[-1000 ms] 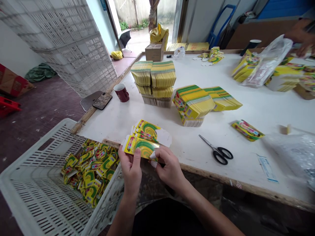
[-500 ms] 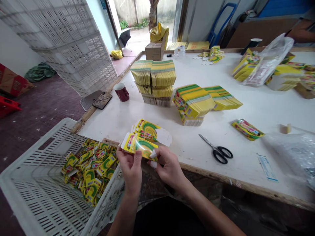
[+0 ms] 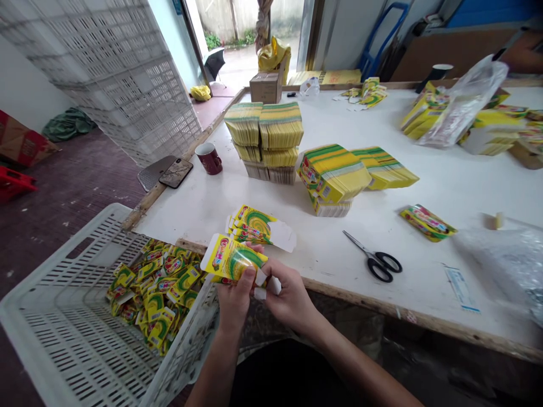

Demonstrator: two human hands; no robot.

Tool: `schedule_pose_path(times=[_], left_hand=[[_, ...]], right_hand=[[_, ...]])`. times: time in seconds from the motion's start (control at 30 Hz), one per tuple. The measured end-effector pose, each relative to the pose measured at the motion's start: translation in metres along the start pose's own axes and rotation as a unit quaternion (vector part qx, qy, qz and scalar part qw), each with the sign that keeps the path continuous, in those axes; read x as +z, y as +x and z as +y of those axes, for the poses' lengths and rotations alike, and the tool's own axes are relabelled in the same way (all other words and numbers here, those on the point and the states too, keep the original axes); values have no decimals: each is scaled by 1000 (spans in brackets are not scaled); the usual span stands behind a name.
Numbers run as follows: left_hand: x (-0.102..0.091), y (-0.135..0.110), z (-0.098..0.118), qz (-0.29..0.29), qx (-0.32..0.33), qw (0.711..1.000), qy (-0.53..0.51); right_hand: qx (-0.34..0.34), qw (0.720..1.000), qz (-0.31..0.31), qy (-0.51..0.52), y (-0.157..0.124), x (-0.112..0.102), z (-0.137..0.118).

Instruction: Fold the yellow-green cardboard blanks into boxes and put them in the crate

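A small yellow-and-green printed carton (image 3: pixel 232 259) is held in front of me at the table's near edge. My left hand (image 3: pixel 237 294) wraps round its body from below, thumb on the printed face. At the carton's right end, my right hand (image 3: pixel 288 291) pinches the white end flaps, its fingertips partly hidden. Just beyond lie a few flattened cartons (image 3: pixel 258 223) of the same print, one with a white flap pointing right. Below and to the left, a white plastic crate (image 3: pixel 38 308) holds many yellow cartons (image 3: pixel 159 288).
Black-handled scissors (image 3: pixel 377 264) and a printed pack (image 3: pixel 428 223) lie to the right. Stacked flat cartons (image 3: pixel 265 135) and a second pile (image 3: pixel 335 172) stand mid-table. A maroon mug (image 3: pixel 208 158) and phone (image 3: pixel 176 172) sit near the left edge. A person's arm (image 3: pixel 524 52) shows far right.
The carton has shifted slightly left and tilted, its right end now showing open white flaps. My left hand has moved right along it; the right hand has moved slightly down onto the flaps.
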State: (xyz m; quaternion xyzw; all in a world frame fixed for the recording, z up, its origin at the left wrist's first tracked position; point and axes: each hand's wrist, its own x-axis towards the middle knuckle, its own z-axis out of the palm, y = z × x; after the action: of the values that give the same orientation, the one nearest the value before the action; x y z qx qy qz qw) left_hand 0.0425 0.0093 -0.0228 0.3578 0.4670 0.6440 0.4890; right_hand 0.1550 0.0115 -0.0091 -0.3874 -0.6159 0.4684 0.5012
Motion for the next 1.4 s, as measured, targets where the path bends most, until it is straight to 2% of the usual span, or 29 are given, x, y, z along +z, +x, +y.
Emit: schedule_pose_path(times=[0.17,0.33,0.57,0.77,1.13,1.4], left_hand=[[0,1,0,-14,-25,999,-16],[-1,1,0,-43,-23,998,-26],[-7,-1,-2,-30,-30,999,-18],[0,-2,2,-20,-39,998,-33],[5,0,10,30,-65,997,22],[6,3,11,13,-53,998,22]], right_hand=[[2,1000,2,-23,0,-1,0],[-3,1000,-11,-15,0,-1,-5],[6,1000,-19,-23,0,0,-7],[8,999,-23,-22,-1,0,-4],[18,999,-33,-28,-3,2,-1],[44,998,-36,-32,-3,0,-2]])
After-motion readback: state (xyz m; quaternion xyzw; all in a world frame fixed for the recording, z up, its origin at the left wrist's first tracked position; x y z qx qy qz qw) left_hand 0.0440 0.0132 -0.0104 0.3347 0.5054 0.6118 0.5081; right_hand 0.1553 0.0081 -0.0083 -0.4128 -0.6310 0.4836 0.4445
